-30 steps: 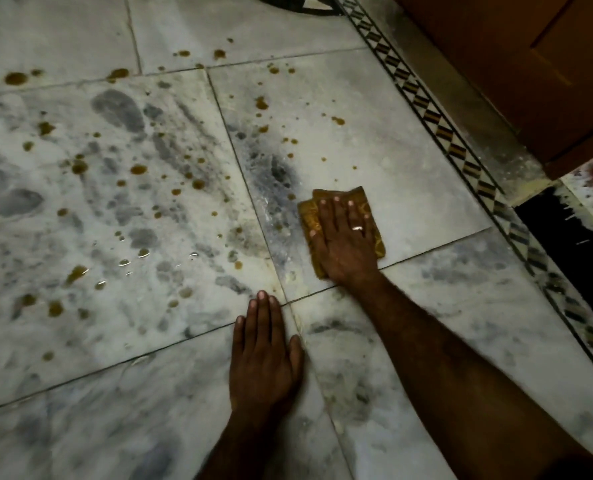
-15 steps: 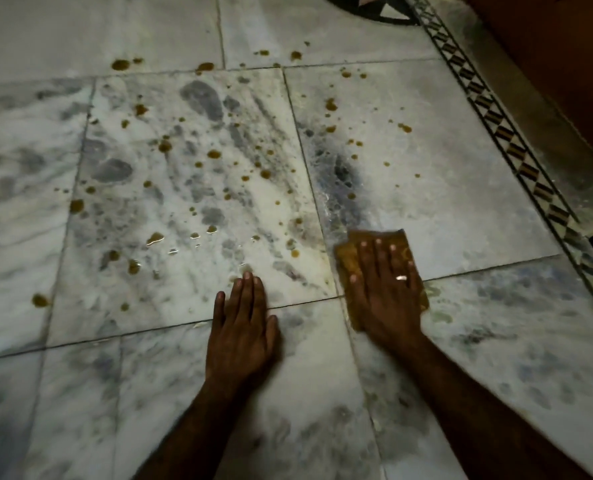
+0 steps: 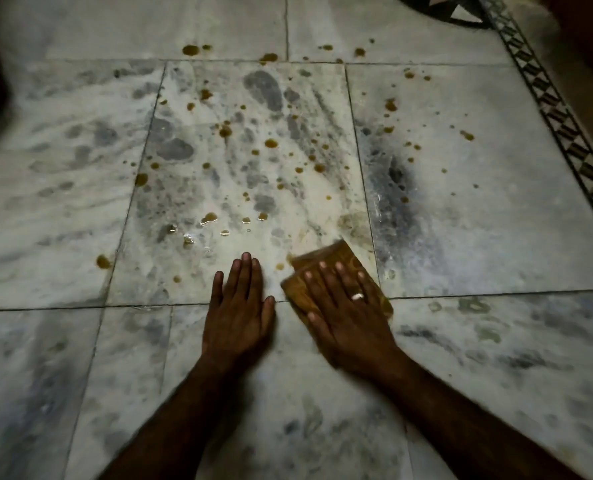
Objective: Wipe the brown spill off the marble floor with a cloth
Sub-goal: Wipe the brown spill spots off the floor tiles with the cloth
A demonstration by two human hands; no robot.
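Right hand, fingers straight, presses cloth flat for contact; left hand flat on floor, bracing; spill 11 o'clock of cloth.

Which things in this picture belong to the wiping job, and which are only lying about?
For the job: cloth under the right hand; brown drops; marble floor; left hand flat on it.
Just there: patterned border strip; round inlay at the top.

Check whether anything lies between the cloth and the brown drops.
Nothing lies on the marble floor ahead of the cloth under the right hand; only the left hand, flat beside it, blocks the drops at near left.
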